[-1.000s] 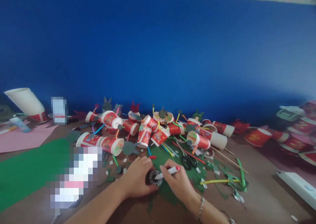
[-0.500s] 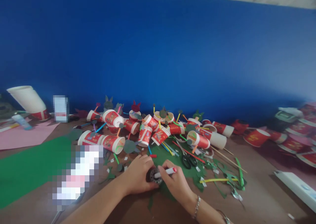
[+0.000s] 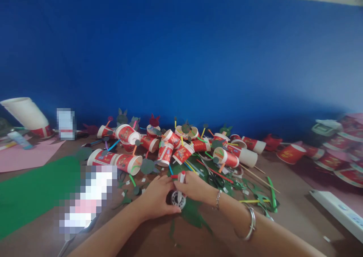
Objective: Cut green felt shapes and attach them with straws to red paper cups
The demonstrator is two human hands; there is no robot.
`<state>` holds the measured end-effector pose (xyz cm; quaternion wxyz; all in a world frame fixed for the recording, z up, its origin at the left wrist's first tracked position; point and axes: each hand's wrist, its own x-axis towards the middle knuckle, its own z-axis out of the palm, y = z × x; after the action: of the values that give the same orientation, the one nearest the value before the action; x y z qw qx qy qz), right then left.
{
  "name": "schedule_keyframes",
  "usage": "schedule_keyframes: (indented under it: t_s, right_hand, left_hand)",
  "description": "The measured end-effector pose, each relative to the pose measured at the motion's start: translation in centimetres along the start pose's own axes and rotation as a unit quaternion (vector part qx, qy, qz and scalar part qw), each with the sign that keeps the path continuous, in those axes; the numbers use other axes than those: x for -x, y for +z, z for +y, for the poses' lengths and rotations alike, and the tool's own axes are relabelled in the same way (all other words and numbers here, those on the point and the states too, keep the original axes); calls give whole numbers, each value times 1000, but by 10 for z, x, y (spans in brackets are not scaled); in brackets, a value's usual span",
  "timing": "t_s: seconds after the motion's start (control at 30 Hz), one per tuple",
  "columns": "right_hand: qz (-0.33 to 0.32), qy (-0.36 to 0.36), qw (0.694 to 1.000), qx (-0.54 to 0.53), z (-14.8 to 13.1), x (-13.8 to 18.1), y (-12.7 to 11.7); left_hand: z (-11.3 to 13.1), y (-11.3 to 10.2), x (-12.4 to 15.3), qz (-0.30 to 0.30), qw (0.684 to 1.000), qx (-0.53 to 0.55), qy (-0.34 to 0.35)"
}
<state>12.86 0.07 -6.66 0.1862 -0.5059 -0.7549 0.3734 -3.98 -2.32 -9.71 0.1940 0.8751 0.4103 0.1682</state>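
My left hand (image 3: 155,197) presses a small dark round disc (image 3: 177,200) down onto a piece of green paper (image 3: 195,215) on the brown table. Its fingers are curled around the disc's left side. My right hand (image 3: 194,187) pinches a white marker with a red cap (image 3: 180,185), held nearly upright with its tip at the disc's edge. A bracelet and a bangle sit on my right wrist.
A heap of red-and-white paper cups (image 3: 176,147) with coloured straws and paper cut-outs lies just behind my hands. Black scissors (image 3: 215,179) and green scraps lie to the right. A green sheet (image 3: 34,192) and a pink sheet (image 3: 25,157) lie left. More cups (image 3: 292,153) stand right.
My right hand has swung round from the disc's right side to behind it, and the marker has turned from lying nearly flat to almost upright. My left hand stays on the disc.
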Motion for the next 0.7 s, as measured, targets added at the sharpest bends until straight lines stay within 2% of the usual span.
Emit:
schedule_keyframes:
  t_s: [0.13, 0.27, 0.4, 0.53, 0.7]
  right_hand:
    - [-42, 0, 996, 79, -13, 0, -8]
    - [-65, -8, 993, 97, -18, 1, -11]
    - [-4, 3, 997, 78, -14, 4, -10]
    - [33, 38, 998, -28, -2, 13, -5]
    - [90, 80, 984, -134, 18, 25, 3]
  left_hand:
    - [-2, 4, 1, 13, 1000, 15, -23]
    - [-5, 7, 1, 22, 999, 16, -39]
    - [-5, 6, 0, 18, 999, 5, -48]
    - [-2, 2, 0, 7, 998, 12, -54]
    - [0, 1, -1, 1, 999, 24, -48]
